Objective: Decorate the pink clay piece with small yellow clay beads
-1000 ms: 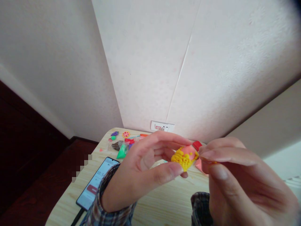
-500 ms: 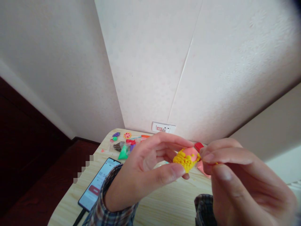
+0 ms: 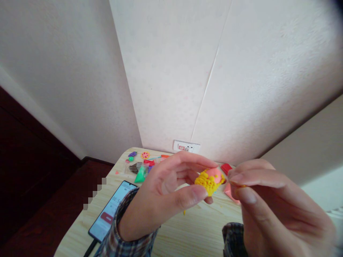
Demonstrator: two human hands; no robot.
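Observation:
Between thumb and fingers, my left hand [image 3: 171,189] grips a small modelling clay piece [image 3: 210,181], pink on top with many yellow clay bits pressed over its lower part. Just to the right, my right hand [image 3: 276,203] is closed in a pinch. A thin sliver of yellow or orange shows between its thumb and index finger, mostly hidden, too small to name. The pinching fingertips are close beside the clay piece, with a narrow gap between them.
A phone [image 3: 112,210] showing a timer lies at the left of the wooden table [image 3: 187,235]. Behind are a green clay packet [image 3: 140,175], a purple clay shape [image 3: 132,154], a round pink-and-yellow slice [image 3: 145,155] and a red piece [image 3: 226,168]. A wall socket [image 3: 187,146] is behind.
The clay piece in my left hand has shifted slightly left, away from my right fingertips. My right thumb and index finger have pressed closer together. A yellow bit now shows below my left thumb.

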